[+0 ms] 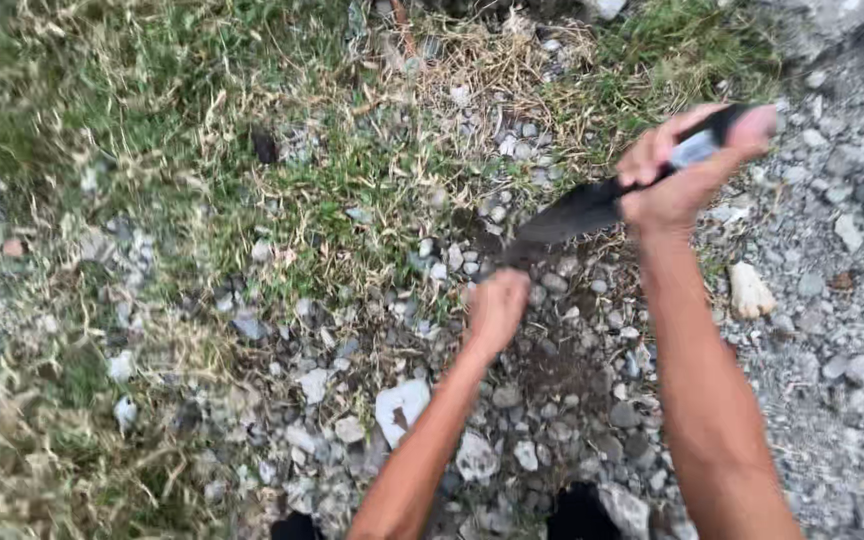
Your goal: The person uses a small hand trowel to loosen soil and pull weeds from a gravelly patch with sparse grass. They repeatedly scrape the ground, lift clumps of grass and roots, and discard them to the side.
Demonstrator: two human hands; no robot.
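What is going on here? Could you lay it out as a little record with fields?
Place: stony ground with patches of grass
Right hand: raised, closed round the handle of a dark-bladed knife
Knife: blade slants down to the left, blurred, tip near the left hand
Left hand: closed into a fist low over the stones; whether it holds anything cannot be told
Nearby: pale flat stone beside the left forearm, light stone right of the right arm
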